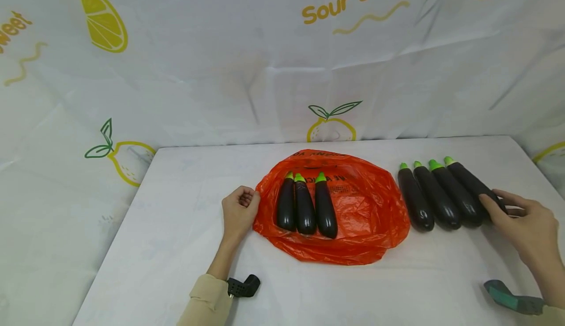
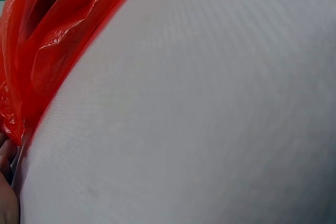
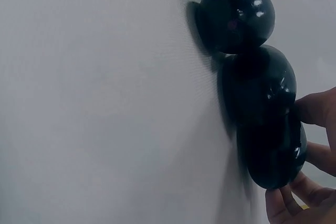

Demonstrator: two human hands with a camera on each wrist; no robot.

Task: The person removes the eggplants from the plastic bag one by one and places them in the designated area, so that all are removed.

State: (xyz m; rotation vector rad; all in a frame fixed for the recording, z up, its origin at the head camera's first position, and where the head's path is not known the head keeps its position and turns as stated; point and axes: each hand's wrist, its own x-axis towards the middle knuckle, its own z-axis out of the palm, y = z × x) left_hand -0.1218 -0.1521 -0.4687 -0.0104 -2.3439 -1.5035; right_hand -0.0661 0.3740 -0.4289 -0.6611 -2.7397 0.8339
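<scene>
A red plastic bag [image 1: 366,213] lies spread open on the table, with three dark eggplants [image 1: 304,208] side by side in its left half. My left hand [image 1: 240,211] pinches the bag's left edge; in the left wrist view its fingers [image 2: 7,198] show at the lower left beside the red plastic [image 2: 58,45]. To the right of the bag, several more eggplants [image 1: 416,196] lie in a slanted row, green stem ends pointing away. At the end of that row my right hand [image 1: 527,220] grips the rightmost eggplant [image 1: 470,179] by its rounded lower end, thumb and fingers on either side [image 3: 273,153].
The white table [image 1: 176,238] meets a white cloth backdrop [image 1: 198,71] printed with yellow lemons and lettering. Each wrist wears a dark camera mount, the left one [image 1: 244,286] and the right one [image 1: 512,297] both close over the table's near part.
</scene>
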